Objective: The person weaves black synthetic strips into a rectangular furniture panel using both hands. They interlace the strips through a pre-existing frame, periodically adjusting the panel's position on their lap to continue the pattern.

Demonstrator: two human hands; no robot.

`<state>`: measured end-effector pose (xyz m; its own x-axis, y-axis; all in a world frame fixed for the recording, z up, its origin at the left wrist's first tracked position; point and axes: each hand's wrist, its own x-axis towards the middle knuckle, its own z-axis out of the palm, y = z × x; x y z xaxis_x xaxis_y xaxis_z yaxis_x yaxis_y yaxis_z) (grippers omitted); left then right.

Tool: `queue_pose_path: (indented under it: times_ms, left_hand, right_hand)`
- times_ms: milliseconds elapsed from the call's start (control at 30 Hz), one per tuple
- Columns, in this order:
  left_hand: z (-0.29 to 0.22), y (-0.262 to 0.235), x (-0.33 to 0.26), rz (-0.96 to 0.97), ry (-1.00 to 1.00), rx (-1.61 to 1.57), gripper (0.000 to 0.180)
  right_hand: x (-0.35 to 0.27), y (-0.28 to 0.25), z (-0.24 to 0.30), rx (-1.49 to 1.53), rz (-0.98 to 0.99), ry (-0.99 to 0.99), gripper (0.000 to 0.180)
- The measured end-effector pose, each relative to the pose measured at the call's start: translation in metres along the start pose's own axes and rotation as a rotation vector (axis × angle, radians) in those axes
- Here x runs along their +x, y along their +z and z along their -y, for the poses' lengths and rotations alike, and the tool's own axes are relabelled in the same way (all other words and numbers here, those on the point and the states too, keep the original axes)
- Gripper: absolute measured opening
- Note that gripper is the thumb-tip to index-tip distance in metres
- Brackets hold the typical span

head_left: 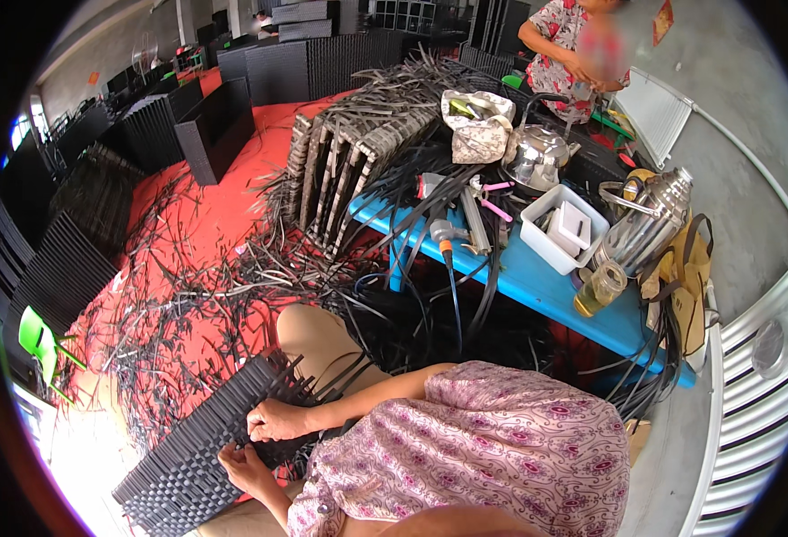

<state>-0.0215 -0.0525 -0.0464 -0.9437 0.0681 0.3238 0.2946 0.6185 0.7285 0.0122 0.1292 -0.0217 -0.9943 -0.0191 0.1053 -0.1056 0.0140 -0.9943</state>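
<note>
A black woven panel (193, 452) of flat plastic strips lies tilted across my lap at the lower left. Loose strip ends (309, 380) stick out of its upper right edge. My right hand (273, 419) rests on the panel's near edge with its fingers curled over the strips there. Just below, my left hand (244, 465) grips the same edge from underneath. My forearms come out of pink floral sleeves (492, 438). One bare knee (313, 336) shows above the panel.
Cut black strips litter the red floor (188, 251). A blue table (537, 286) holds tools, a white tub (559, 228), two metal kettles (537, 157) and a glass jar (601, 286). Woven baskets (349, 152) are stacked beyond. Another person (568, 54) stands at the back. White railing (756, 394) is at the right.
</note>
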Motion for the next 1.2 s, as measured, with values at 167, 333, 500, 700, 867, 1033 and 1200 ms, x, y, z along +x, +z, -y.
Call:
queue_pose_path:
  times_ms: [167,333,500,700,867,1033,1200]
  left_hand:
    - [-0.011,-0.001,0.0,0.006,-0.049,-0.101,0.027]
    - [-0.009,-0.004,0.0,0.005,-0.071,-0.097,0.028]
    - [-0.006,-0.005,0.0,0.005,-0.066,-0.129,0.027]
    - [-0.001,-0.003,-0.001,-0.005,-0.004,-0.103,0.027]
    - [0.0,-0.001,-0.003,-0.05,0.04,-0.076,0.024]
    - [-0.008,-0.006,-0.005,-0.037,0.009,-0.12,0.022]
    - [-0.009,-0.003,-0.006,-0.032,-0.026,-0.216,0.021]
  right_hand:
    - [0.002,-0.001,-0.003,-0.04,0.0,-0.01,0.018]
    - [-0.002,0.001,0.003,-0.06,0.043,0.065,0.019]
    - [-0.002,0.004,0.005,-0.076,-0.007,0.062,0.022]
    - [-0.005,0.009,0.005,-0.107,-0.046,0.031,0.022]
    - [-0.005,0.012,0.007,-0.131,-0.061,0.002,0.022]
    - [-0.005,0.013,0.005,-0.131,-0.059,0.049,0.02]
    - [-0.005,0.01,0.004,-0.147,-0.061,0.041,0.019]
